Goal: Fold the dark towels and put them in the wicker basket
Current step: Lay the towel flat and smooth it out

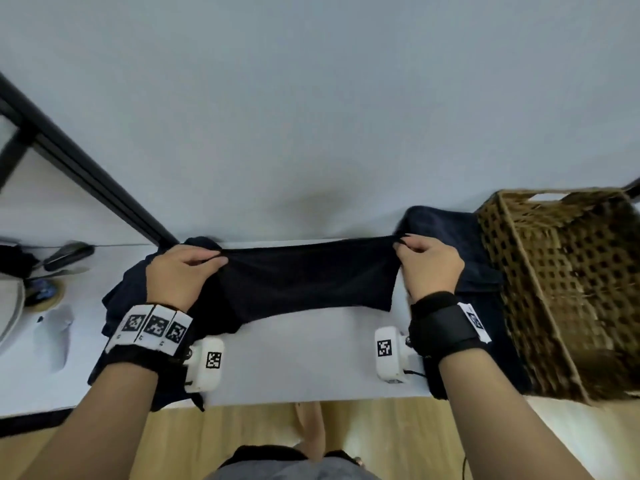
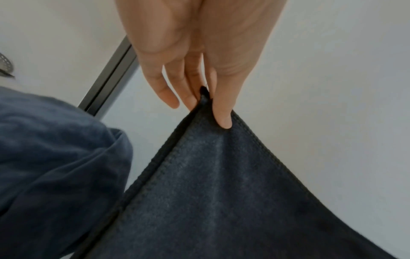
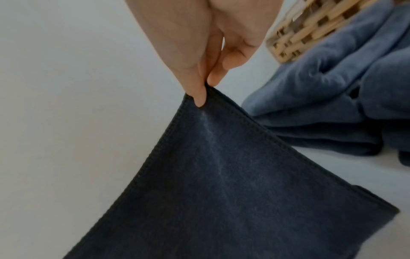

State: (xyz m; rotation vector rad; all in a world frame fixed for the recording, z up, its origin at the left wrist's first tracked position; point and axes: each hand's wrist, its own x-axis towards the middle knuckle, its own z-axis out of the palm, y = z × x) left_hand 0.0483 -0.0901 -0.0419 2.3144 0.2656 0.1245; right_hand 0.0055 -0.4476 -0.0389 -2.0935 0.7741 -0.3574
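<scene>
You pinched the dark towel (image 1: 304, 282) by two corners, left hand (image 1: 178, 271) and right hand (image 1: 431, 268), stretching it taut at frame centre to square a fold, the wicker basket (image 1: 561, 289) waiting at right.

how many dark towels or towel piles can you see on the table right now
3: one dark towel stretched between both hands, a crumpled dark pile under the left arm, another dark heap beside the wicker basket. Piles may hide more.

Held towel (image 1: 308, 275) between towel piles (image 1: 128, 306); wicker basket (image 1: 561, 289) far right on table (image 1: 304, 362)
</scene>
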